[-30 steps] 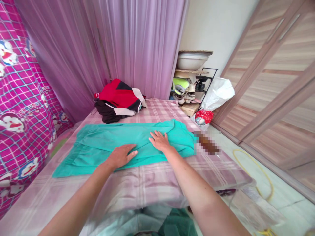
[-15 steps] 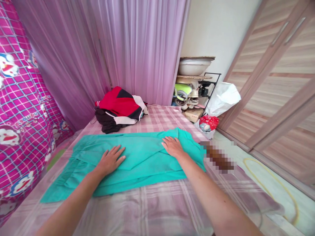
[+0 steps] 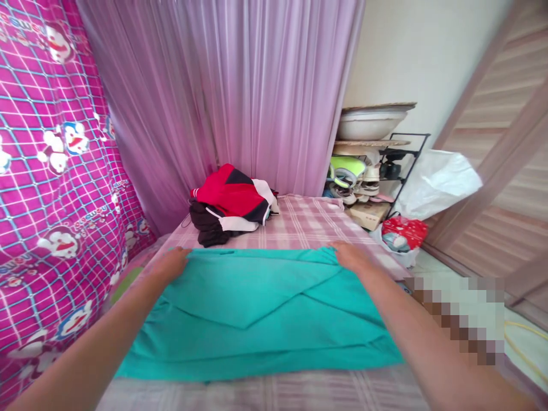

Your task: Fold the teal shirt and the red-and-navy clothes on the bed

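Note:
Teal pants (image 3: 257, 314) lie folded lengthwise across the bed, with creases running over their upper layer. My left hand (image 3: 173, 264) is closed on the far edge near their left end. Toward the right end, my right hand (image 3: 349, 257) pinches the same far edge. Between the two hands that edge is stretched nearly straight. My forearms cover parts of both ends of the pants, and the gathered waistband at the left is mostly hidden.
Behind the pants, a red, black and white jacket (image 3: 231, 191) lies heaped on dark cloth on the plaid bedsheet (image 3: 308, 220). A shoe rack (image 3: 405, 171) and a white plastic bag (image 3: 440, 180) stand off the bed's right side. Pink patterned fabric (image 3: 64, 188) hangs at the left.
My hands have gone from lying flat on the pants to gripping their far edge, the left farther out to the left. The camera view has shifted, so the room appears farther right.

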{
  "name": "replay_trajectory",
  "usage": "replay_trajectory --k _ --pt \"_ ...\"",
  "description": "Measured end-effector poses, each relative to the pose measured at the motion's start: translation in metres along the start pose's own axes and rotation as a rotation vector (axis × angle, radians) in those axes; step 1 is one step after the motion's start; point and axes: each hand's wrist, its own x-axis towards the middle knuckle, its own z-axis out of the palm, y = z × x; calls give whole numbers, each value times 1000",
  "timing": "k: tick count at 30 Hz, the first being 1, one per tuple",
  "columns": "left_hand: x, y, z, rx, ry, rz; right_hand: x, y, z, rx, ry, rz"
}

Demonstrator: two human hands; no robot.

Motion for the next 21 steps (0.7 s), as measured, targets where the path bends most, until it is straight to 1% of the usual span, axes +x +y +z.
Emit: replay_trajectory --k 2,5,8,12,17,19,21 --pt "9 -4 -2 17 23 47 6 3 -3 -49 -64 -34" --pt "20 -14 4 38 21 112 9 1 -15 -104 -148 -58" --pt "31 -26 10 53 -30 89 8 -6 -29 -178 -200 -36" --pt "39 -39 9 50 -70 85 6 -15 -39 -246 -206 30" --pt "40 -51 8 -23 -36 103 3 -20 -43 -280 -194 62" --pt "39 -52 9 -33 -85 84 2 -23 -45 -293 -199 66" --pt "38 -50 6 12 -157 38 2 -26 -47 -298 -209 67"
